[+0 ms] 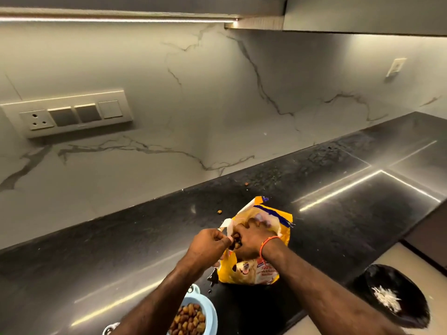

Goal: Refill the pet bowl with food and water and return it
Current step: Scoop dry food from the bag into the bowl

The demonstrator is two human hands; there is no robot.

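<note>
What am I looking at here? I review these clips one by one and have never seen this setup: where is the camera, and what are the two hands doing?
There is no machine. One camera sits on a person's head, looking forward and down at their bare hands over a dark kitchen counter. The left hand pinches the torn edge of a yellow pet food bag, holding it open. The right hand, an orange thread at its wrist, comes out of the bag with a clutch of brown kibble. Near the bottom edge, a light blue pet bowl already holds kibble. A few stray pieces lie on the counter, and a black bin stands on the floor at right.
</note>
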